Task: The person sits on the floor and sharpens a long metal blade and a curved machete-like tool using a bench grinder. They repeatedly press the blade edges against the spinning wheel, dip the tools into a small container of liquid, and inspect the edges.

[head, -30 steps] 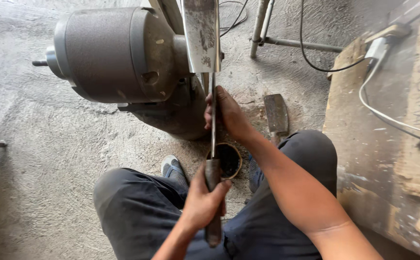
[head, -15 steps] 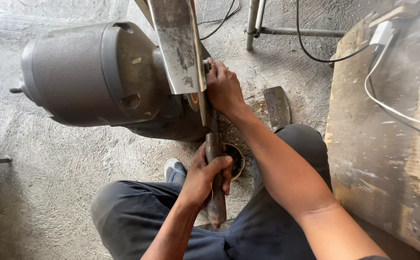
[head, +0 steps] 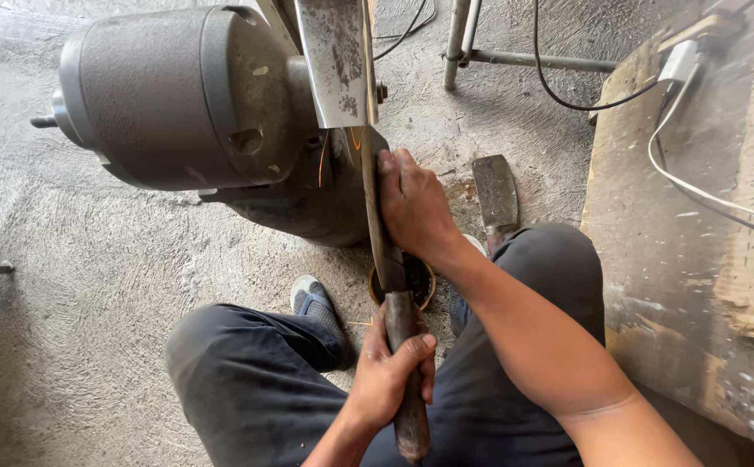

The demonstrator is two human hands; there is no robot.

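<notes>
Blade (head: pixel 372 207) now throwing sparks at grinder (head: pixel 186 95), right hand (head: pixel 411 207) lower, left hand (head: pixel 390 376) still gripping handle (head: pixel 407 380)

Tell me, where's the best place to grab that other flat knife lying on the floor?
Probably by its handle end. The cleaver lies flat on the concrete floor, broad blade pointing away, handle end toward the person's knee and hidden by it. Coming from the knee side should keep the fingers off the edge.

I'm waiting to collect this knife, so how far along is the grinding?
In hand: the left hand grips the handle, the right hand presses the long blade to the grinder, and sparks fly. Whether any edge is finished, I cannot tell. A second blade lies on the floor, untouched.
</notes>
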